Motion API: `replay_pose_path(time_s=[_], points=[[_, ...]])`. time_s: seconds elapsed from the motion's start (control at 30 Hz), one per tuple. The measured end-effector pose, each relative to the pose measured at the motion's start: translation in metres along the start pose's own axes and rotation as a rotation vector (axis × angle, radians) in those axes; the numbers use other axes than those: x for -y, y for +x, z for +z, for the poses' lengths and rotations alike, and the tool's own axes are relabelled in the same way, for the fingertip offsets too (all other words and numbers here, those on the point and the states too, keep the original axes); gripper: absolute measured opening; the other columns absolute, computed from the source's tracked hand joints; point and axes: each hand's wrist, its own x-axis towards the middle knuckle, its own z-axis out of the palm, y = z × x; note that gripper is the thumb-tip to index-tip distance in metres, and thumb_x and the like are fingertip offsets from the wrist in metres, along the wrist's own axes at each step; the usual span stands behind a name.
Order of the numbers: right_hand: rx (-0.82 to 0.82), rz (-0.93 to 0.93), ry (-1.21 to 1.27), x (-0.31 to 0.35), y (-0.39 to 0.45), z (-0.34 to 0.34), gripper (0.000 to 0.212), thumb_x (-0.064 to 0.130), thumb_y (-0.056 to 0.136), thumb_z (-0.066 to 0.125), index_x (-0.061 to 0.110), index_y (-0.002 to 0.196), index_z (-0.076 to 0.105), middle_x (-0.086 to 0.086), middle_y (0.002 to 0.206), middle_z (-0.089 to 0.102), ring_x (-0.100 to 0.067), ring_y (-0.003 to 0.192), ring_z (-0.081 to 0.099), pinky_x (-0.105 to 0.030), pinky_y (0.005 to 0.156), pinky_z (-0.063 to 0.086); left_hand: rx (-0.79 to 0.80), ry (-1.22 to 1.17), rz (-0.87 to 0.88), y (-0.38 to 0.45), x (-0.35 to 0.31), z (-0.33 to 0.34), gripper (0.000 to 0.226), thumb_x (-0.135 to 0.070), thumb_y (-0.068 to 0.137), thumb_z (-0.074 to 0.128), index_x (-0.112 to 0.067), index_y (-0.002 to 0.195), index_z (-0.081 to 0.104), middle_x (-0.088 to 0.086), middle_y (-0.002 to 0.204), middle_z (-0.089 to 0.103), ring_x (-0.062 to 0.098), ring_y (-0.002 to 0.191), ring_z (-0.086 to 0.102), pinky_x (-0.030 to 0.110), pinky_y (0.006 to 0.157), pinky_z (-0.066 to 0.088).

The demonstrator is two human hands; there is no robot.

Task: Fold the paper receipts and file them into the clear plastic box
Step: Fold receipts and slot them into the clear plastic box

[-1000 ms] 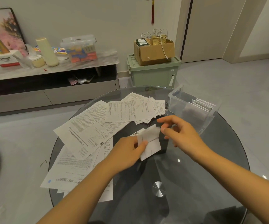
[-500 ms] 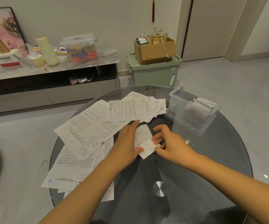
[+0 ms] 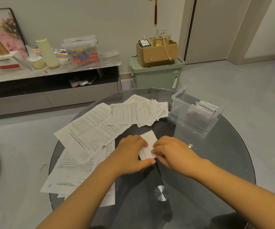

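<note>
- The small receipt (image 3: 147,146) lies flat on the glass bench (image 3: 216,162), near its middle and just clear of the spread of loose papers (image 3: 90,134) that covers the bench's left half. It looks folded over at least once, with one short end pointing toward the far edge.
- Judged from this, the step in hand is the folding: pressing the crease of this one receipt, not yet filing it.
- The left hand (image 3: 131,152) rests on the receipt's left side, fingers curled down on the paper and the thumb laid along its near edge, pinning it to the glass.
- The right hand (image 3: 171,151) meets it from the other side, fingertips bent onto the receipt's right edge; whether they pinch the fold or only press it I cannot tell.
- The clear plastic box (image 3: 179,103) stands at the far right edge of the bench, lid off, with several folded receipts upright at its right end and free space at the left.
- The next move likely calls for lifting the folded slip without letting it spring open, then standing it in the box beside the others.
</note>
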Motion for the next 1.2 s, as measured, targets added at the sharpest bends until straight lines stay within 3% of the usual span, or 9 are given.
replay_pose_path(time_s=[0.23,0.33,0.43,0.57,0.63,0.8,0.87,1.03,1.2], points=[[0.007,-0.017,-0.053,0.0,0.002,-0.001,0.027,0.025,0.096,0.04,0.014,0.107,0.062,-0.003,0.101,0.066,-0.025,0.095,0.057,-0.036,0.084,0.043,0.009,-0.044,-0.005,0.001,0.002,-0.004,0.038,-0.04,0.086,0.057,-0.022,0.12,0.058,-0.006,0.121,0.054,0.012,0.112,0.044,0.025,0.095,0.036],[-0.057,0.048,0.029,0.001,0.003,-0.006,0.024,0.025,0.096,0.04,0.012,0.101,0.059,-0.006,0.085,0.062,-0.024,0.08,0.054,-0.034,0.071,0.04,-0.019,-0.09,-0.048,0.001,-0.004,-0.009,0.029,-0.04,0.086,0.045,-0.023,0.099,0.066,-0.006,0.096,0.062,0.013,0.094,0.052,0.031,0.08,0.045],[-0.124,0.125,0.181,-0.003,0.003,-0.006,0.016,0.026,0.094,0.043,0.018,0.099,0.056,0.001,0.075,0.057,-0.018,0.071,0.05,-0.033,0.064,0.039,-0.076,-0.127,-0.083,0.001,-0.011,-0.009,0.026,-0.034,0.086,0.038,-0.021,0.081,0.059,-0.004,0.074,0.057,0.015,0.072,0.053,0.033,0.066,0.044],[-0.116,0.222,0.322,-0.01,0.005,0.001,0.028,0.028,0.09,0.054,0.026,0.118,0.051,0.01,0.098,0.057,-0.007,0.079,0.053,-0.027,0.074,0.047,-0.126,-0.164,-0.137,0.002,-0.006,-0.004,0.007,-0.026,0.09,0.049,-0.023,0.095,0.054,-0.008,0.083,0.056,0.01,0.072,0.052,0.027,0.065,0.042],[-0.117,0.26,0.37,-0.013,0.006,0.004,0.034,0.027,0.087,0.06,0.028,0.12,0.05,0.011,0.101,0.053,-0.005,0.078,0.054,-0.026,0.077,0.048,-0.11,-0.222,-0.166,0.003,-0.002,-0.002,0.013,-0.023,0.09,0.053,-0.024,0.102,0.05,-0.007,0.094,0.055,0.007,0.075,0.051,0.024,0.069,0.043],[-0.105,0.279,0.312,-0.009,0.011,0.005,0.016,0.024,0.088,0.062,0.019,0.103,0.065,0.006,0.102,0.047,-0.01,0.076,0.052,-0.025,0.073,0.046,-0.074,-0.159,-0.191,0.004,0.0,0.004,0.032,-0.022,0.091,0.055,-0.022,0.122,0.049,-0.004,0.117,0.044,0.013,0.11,0.039,0.022,0.09,0.036],[-0.078,0.26,0.271,-0.006,0.012,0.005,0.016,0.024,0.09,0.058,0.017,0.099,0.069,0.002,0.1,0.052,-0.012,0.079,0.05,-0.027,0.074,0.045,-0.069,-0.136,-0.222,0.005,0.001,0.004,0.036,-0.023,0.09,0.057,-0.021,0.126,0.049,-0.003,0.12,0.046,0.015,0.115,0.038,0.024,0.095,0.035],[0.003,0.196,0.201,0.0,0.011,0.004,0.025,0.027,0.093,0.052,0.015,0.105,0.07,-0.002,0.098,0.055,-0.018,0.094,0.052,-0.031,0.079,0.043,-0.028,-0.263,-0.385,0.006,0.0,0.0,0.045,-0.024,0.082,0.068,-0.022,0.124,0.054,-0.004,0.104,0.056,0.013,0.098,0.053,0.026,0.085,0.044],[0.064,0.157,0.21,0.004,0.008,0.005,0.038,0.039,0.091,0.054,0.018,0.121,0.062,0.001,0.106,0.05,-0.013,0.1,0.047,-0.023,0.081,0.04,-0.029,-0.324,-0.492,0.004,-0.005,-0.004,0.039,-0.024,0.079,0.07,-0.021,0.115,0.054,-0.012,0.085,0.052,0.007,0.08,0.052,0.017,0.062,0.037]])
